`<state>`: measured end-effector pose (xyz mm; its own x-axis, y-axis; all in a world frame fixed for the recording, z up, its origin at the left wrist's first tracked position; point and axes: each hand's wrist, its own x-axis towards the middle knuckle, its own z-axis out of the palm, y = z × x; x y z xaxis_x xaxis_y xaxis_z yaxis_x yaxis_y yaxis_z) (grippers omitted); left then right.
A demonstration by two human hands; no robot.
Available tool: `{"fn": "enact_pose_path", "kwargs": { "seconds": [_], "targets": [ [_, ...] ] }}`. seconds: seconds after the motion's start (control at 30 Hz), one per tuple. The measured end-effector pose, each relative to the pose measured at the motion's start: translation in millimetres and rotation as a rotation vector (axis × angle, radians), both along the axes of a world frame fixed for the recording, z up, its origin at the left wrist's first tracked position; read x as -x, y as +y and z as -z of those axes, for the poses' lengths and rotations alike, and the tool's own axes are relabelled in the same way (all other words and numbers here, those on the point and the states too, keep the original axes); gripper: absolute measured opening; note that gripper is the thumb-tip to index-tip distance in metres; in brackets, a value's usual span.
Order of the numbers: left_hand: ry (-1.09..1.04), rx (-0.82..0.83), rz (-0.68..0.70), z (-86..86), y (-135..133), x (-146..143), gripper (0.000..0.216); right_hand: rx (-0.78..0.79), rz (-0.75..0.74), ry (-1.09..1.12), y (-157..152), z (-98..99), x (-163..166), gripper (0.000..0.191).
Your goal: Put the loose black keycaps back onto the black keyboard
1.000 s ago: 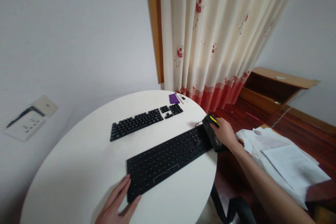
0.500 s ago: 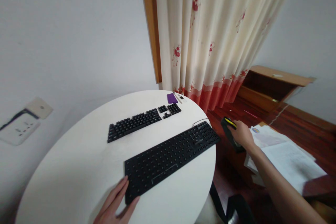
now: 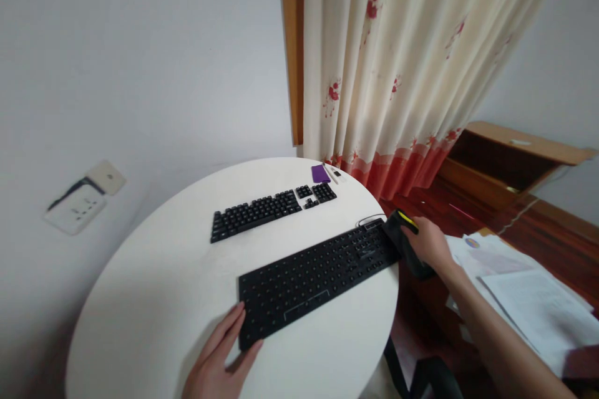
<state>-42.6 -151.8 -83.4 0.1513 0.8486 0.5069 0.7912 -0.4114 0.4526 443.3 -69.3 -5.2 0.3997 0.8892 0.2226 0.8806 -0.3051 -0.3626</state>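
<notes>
A black keyboard frame without keycaps (image 3: 318, 274) lies slantwise on the round white table (image 3: 154, 299). My left hand (image 3: 219, 361) rests flat against its near left corner, fingers stretched out. My right hand (image 3: 428, 243) is closed round a black tool with a yellow top (image 3: 405, 240), held just off the table's right edge beside the frame's far end. Behind the frame lies a row of black keycaps laid out like a keyboard (image 3: 269, 212).
A purple card (image 3: 321, 173) and a small white item (image 3: 334, 173) sit at the table's far edge by the flowered curtain (image 3: 402, 75). White papers (image 3: 524, 293) lie to the right. An open cardboard box (image 3: 510, 159) stands on the red wooden floor. A wall socket (image 3: 77, 206) is at the left.
My right hand with the black tool went from the frame's right end out to the right, then came back to that end. The left hand kept its place.
</notes>
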Motion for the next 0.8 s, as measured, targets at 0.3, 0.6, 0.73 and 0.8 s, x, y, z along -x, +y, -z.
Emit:
{"fn": "enact_pose_path", "kwargs": {
  "seconds": [0.3,0.6,0.73,0.8],
  "targets": [
    [-0.004,0.015,0.001,3.5,-1,0,0.051,0.026,-0.315,0.079,14,-5.1,78,0.027],
    [-0.028,0.061,-0.029,0.0,-6,-4,0.051,-0.064,-0.108,0.073,1,-11.2,58,0.03],
    [-0.034,0.085,-0.031,1.6,-7,-3,0.052,-0.022,-0.45,0.282,-11,-4.1,96,0.032],
    [-0.03,0.095,-0.03,1.9,-8,-3,0.052,-0.009,-0.466,0.26,-15,6.4,92,0.033]
  ]
}}
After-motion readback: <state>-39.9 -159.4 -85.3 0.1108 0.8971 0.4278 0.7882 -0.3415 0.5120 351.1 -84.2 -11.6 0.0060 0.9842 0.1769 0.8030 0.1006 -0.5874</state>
